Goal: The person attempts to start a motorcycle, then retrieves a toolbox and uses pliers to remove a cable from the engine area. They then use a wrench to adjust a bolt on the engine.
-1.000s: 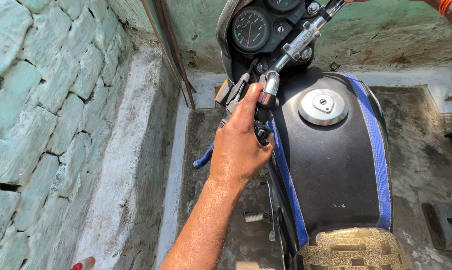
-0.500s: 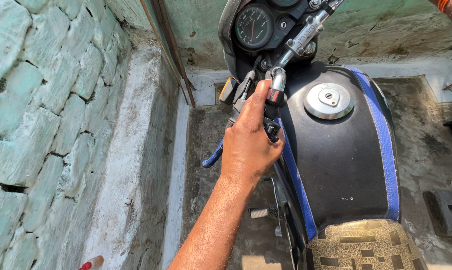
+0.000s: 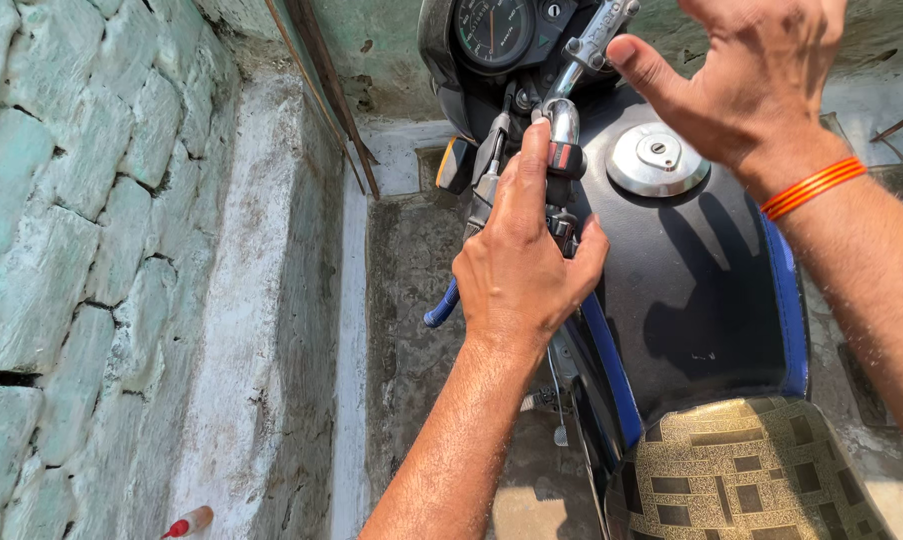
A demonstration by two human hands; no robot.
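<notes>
A black motorcycle with a blue-striped fuel tank [image 3: 691, 290] stands in front of me, its handlebar turned left. My left hand [image 3: 521, 260] is wrapped around the left handlebar grip [image 3: 561, 150], thumb on the tank side. My right hand [image 3: 741, 75] hovers open above the tank and the chrome filler cap [image 3: 656, 158], fingers spread, holding nothing. An orange thread band [image 3: 811, 188] circles that wrist. The round gauge [image 3: 491, 28] sits at the top. A patterned seat cover [image 3: 741, 480] lies at the bottom.
A green painted stone wall [image 3: 81, 220] runs close along the left, with a pale cement ledge [image 3: 261, 300] below it. Rusty rods [image 3: 331, 90] lean in the corner. A small red-capped bottle [image 3: 186, 523] lies at the bottom left. Wet concrete floor [image 3: 411, 300] lies beside the bike.
My right hand has come into view from the upper right and now spreads open above the tank. My left hand stays on the grip.
</notes>
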